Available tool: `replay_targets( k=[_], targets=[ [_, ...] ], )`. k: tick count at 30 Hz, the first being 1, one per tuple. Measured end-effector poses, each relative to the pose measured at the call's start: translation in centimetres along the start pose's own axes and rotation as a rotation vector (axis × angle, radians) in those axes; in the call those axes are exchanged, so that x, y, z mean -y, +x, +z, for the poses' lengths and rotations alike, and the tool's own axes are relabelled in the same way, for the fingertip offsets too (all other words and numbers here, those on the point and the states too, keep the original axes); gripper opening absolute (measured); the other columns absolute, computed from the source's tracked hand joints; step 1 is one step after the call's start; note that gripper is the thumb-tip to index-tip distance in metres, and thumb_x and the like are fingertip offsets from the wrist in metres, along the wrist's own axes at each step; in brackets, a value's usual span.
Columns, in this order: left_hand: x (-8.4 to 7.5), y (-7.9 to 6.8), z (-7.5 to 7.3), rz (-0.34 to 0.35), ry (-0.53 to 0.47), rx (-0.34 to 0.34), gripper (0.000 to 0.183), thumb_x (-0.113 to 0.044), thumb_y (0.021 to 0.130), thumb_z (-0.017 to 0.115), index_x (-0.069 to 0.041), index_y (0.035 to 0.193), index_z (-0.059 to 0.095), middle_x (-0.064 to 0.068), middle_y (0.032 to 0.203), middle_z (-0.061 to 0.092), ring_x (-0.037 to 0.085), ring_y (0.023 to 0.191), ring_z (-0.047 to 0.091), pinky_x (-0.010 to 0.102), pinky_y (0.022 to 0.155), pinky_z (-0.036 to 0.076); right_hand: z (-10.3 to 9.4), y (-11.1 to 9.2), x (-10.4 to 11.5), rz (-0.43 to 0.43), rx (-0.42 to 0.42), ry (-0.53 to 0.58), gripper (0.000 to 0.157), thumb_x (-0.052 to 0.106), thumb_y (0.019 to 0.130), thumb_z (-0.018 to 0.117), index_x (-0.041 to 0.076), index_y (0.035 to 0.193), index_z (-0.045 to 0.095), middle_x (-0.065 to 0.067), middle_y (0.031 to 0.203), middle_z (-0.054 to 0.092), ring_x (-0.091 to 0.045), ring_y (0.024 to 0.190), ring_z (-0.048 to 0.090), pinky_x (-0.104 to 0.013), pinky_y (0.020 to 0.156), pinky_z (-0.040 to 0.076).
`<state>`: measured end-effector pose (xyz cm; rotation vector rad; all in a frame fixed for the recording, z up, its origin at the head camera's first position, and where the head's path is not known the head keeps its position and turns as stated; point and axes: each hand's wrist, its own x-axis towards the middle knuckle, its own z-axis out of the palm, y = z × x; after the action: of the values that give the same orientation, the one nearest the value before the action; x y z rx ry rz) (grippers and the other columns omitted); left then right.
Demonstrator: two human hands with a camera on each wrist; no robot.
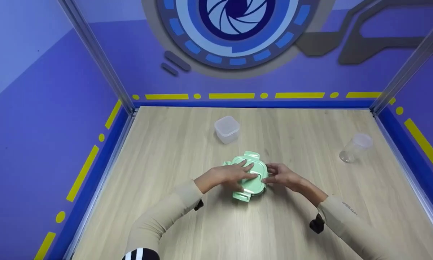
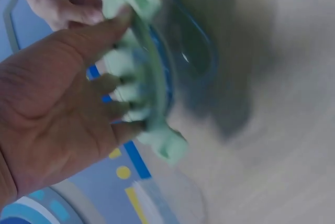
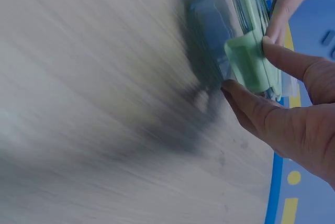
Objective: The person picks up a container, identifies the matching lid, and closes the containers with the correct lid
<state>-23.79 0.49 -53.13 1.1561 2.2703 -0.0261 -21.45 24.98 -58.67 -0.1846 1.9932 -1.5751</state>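
Note:
A clear food container with a light green snap-on lid stands on the table. My left hand rests on top of the lid, its fingers spread across it. From the right side, my right hand pinches a green side latch. Its thumb lies at the lid's edge and a fingertip at the latch's lower end. The far latch and the near latch stick outward from the lid. Part of the lid is hidden under the left hand.
Behind the green lid stands a small translucent square tub. A clear jar with a whitish lid is at the right. The wooden table is bounded by blue panels at the back and both sides.

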Motion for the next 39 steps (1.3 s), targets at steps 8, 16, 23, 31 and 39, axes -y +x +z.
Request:
replay_targets(
  k=[8, 16, 23, 31, 39],
  targets=[
    [-2.0, -0.3, 0.5, -0.143, -0.105, -0.043, 0.072, -0.022, 0.097, 0.070, -0.032, 0.159, 0.035, 0.023, 0.170, 0.013, 0.036, 0.160, 0.010, 0.044, 0.126, 0.028, 0.7, -0.4, -0.5, -0.007, -0.056, 0.040, 0.075, 0.006, 0.093, 0.072, -0.018, 0.150, 0.030, -0.036, 0.148, 0.048, -0.018, 0.117, 0.066, -0.019, 0.090, 0.056],
    [-0.9, -1.1, 1.2, -0.034, -0.076, -0.085, 0.068, -0.037, 0.101, 0.063, -0.031, 0.161, 0.033, 0.020, 0.171, 0.010, 0.038, 0.159, 0.012, 0.047, 0.126, 0.029, -0.7, -0.8, 0.1, 0.037, -0.020, -0.025, 0.059, 0.010, 0.098, 0.065, -0.019, 0.144, 0.040, -0.035, 0.139, 0.057, -0.024, 0.117, 0.068, -0.033, 0.100, 0.057],
    [-0.5, -1.1, 1.7, 0.040, -0.012, -0.141, 0.067, -0.043, 0.100, 0.064, -0.028, 0.159, 0.037, 0.023, 0.169, 0.017, 0.042, 0.157, 0.019, 0.047, 0.125, 0.030, -2.7, 1.3, 1.6, 0.049, -0.121, -0.056, 0.059, 0.021, 0.108, 0.049, -0.019, 0.148, 0.031, -0.038, 0.141, 0.053, -0.042, 0.130, 0.060, -0.048, 0.107, 0.052],
    [0.0, -0.4, 1.9, 0.113, -0.072, -0.129, 0.068, -0.036, 0.097, 0.069, -0.029, 0.158, 0.040, 0.017, 0.171, 0.013, 0.037, 0.159, 0.012, 0.045, 0.127, 0.026, -1.9, 3.1, 1.1, 0.052, -0.120, -0.112, 0.062, 0.021, 0.099, 0.066, -0.005, 0.150, 0.041, -0.027, 0.132, 0.061, -0.012, 0.097, 0.066, -0.026, 0.079, 0.058],
    [0.7, -0.6, 1.4, 0.091, -0.065, -0.119, 0.069, -0.040, 0.095, 0.071, -0.029, 0.157, 0.041, 0.013, 0.172, 0.016, 0.032, 0.160, 0.012, 0.046, 0.127, 0.026, -0.7, 3.0, 1.3, 0.066, -0.113, -0.097, 0.063, 0.014, 0.097, 0.069, -0.003, 0.150, 0.039, -0.023, 0.124, 0.064, -0.012, 0.092, 0.066, -0.027, 0.074, 0.058]
  ],
)
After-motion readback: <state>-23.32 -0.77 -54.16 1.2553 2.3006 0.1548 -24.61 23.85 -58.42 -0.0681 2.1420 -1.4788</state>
